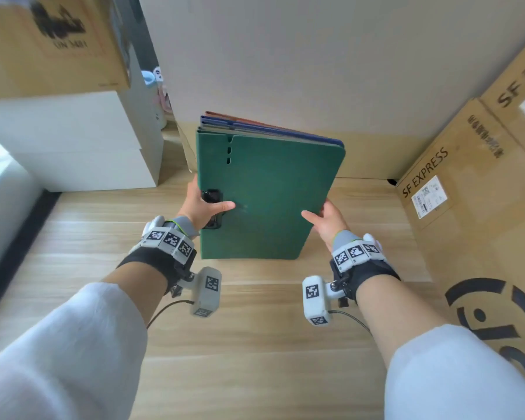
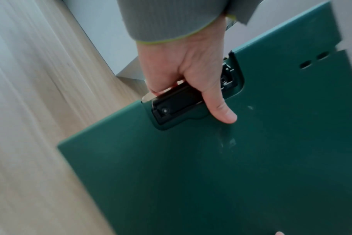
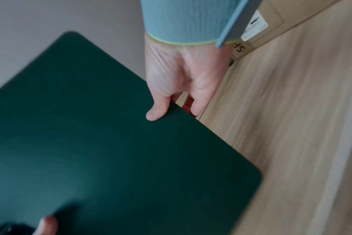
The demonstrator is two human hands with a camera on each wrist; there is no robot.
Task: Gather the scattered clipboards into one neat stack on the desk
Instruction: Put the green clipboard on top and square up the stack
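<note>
A stack of clipboards (image 1: 267,192) stands on its edge on the wooden desk (image 1: 255,344), tilted, with the green clipboard (image 2: 231,167) facing me. Blue and brown boards (image 1: 273,128) show behind its top edge. My left hand (image 1: 203,204) grips the stack's left edge at the black clip (image 2: 177,103), thumb across the green face. My right hand (image 1: 325,219) grips the right edge (image 3: 171,101), thumb on the front, fingers behind. The boards behind the green one are mostly hidden.
A large cardboard sheet (image 1: 315,56) stands behind the stack. White boxes (image 1: 82,140) with a brown carton (image 1: 49,40) on top sit at the left. SF Express cartons (image 1: 467,183) line the right side. Bare desk lies in front.
</note>
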